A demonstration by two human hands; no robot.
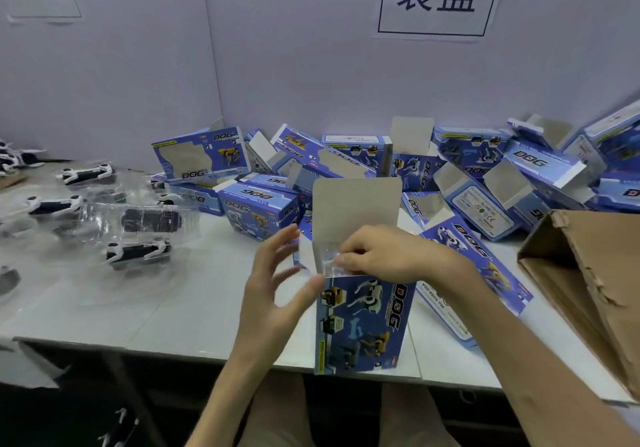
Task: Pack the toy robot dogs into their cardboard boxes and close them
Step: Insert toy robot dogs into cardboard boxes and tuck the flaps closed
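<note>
A blue toy-dog box (363,322) stands upright at the table's front edge, its grey top flap (356,207) raised. My right hand (384,254) reaches over the open mouth and pinches the clear plastic tray (329,259) of a toy dog that sits down in the box. My left hand (273,280) is beside the box on its left, fingers spread and straight, thumb at the box's upper left corner. Several black-and-white toy robot dogs (136,252) in clear trays lie on the table at the left.
A heap of open and closed blue boxes (346,159) lies along the back wall. A large brown carton (588,284) lies open at the right. The white table (173,318) ends near me; my knees show below its edge.
</note>
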